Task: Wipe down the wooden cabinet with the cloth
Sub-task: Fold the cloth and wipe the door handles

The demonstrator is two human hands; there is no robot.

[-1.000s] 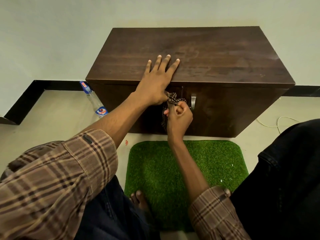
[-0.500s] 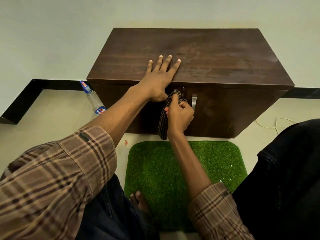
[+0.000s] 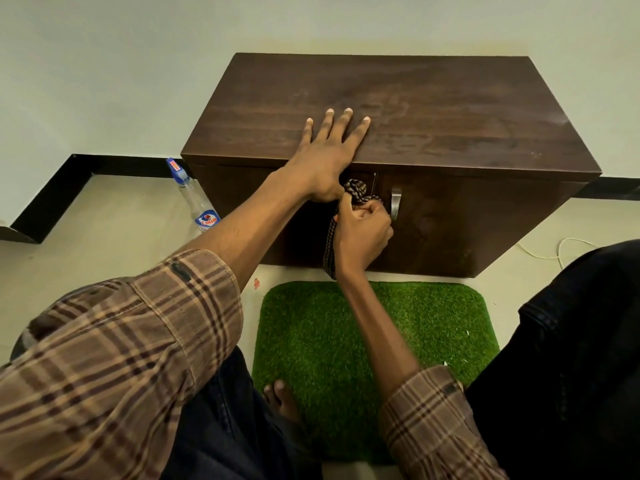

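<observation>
Left hand [image 3: 329,152] flat, fingers straight, pressing on the cabinet [image 3: 433,109] top. Just below it, right hand [image 3: 362,233] grips the bunched checked cloth [image 3: 356,190] against the cabinet front, beside a metal handle [image 3: 396,204].

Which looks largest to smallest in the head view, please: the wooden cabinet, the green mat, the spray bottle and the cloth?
1. wooden cabinet
2. green mat, nearer the camera, so somewhat flattered
3. spray bottle and cloth: unsure, since the right hand hides much of the cloth
</observation>
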